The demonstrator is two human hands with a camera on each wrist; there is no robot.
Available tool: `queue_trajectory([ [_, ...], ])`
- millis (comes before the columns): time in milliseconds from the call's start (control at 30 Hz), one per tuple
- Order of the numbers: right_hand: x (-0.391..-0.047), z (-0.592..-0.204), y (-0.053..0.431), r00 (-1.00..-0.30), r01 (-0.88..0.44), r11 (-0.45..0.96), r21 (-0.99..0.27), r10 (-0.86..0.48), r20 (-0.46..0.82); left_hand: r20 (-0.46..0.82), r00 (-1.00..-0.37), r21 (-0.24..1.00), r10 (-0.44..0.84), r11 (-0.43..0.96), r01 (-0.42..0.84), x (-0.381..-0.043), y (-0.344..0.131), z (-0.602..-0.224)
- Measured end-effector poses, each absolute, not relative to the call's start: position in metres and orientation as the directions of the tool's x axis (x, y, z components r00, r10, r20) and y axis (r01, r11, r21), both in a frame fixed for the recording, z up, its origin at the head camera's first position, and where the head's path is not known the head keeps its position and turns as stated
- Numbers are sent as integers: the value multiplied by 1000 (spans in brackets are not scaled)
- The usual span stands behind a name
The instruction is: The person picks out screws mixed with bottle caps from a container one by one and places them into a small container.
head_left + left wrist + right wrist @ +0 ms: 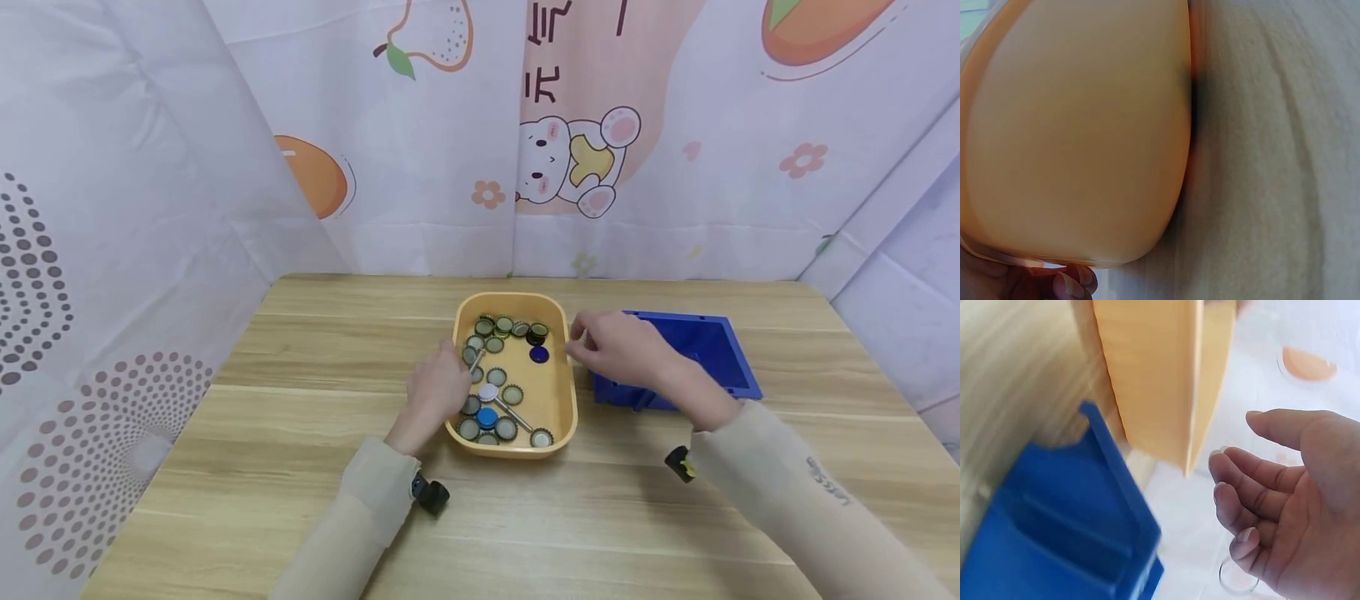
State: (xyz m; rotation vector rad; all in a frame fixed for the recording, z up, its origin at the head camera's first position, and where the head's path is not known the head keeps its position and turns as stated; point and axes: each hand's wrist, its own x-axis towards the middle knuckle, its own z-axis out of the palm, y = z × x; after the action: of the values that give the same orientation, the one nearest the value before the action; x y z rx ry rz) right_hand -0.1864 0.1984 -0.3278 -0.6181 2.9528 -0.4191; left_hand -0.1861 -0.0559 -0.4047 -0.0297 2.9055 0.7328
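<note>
A yellow plastic basin sits on the table with bottle caps scattered inside. One blue cap and a dark purple cap stand out among them. Two slim metal rods lie among the caps; the longer rod slants toward the near right corner, and the shorter rod shows beside the left fingers. My left hand grips the basin's left rim, its fingertips partly hidden. Just off the right rim, my right hand hovers with loosely bent fingers and nothing in them.
A blue plastic box stands right of the basin, partly beneath my right forearm. Behind the wooden table hangs a printed white curtain, with more cloth at both sides.
</note>
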Motion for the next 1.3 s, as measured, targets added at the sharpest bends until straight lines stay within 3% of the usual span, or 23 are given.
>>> queue_trajectory([
  [433,-183,-351,156,-841,-541,837,-86,-538,61,-130,-991,457,13,888,-49,-187,-56,-405],
  [1000,-169,-382,127,-835,-540,842,0,-535,-126,-140,-990,454,12,890,-54,-186,-57,-404],
  [1300,-166,-391,123,-840,-510,859,-51,-510,-186,-160,-987,461,9,885,-66,-187,-55,-405],
])
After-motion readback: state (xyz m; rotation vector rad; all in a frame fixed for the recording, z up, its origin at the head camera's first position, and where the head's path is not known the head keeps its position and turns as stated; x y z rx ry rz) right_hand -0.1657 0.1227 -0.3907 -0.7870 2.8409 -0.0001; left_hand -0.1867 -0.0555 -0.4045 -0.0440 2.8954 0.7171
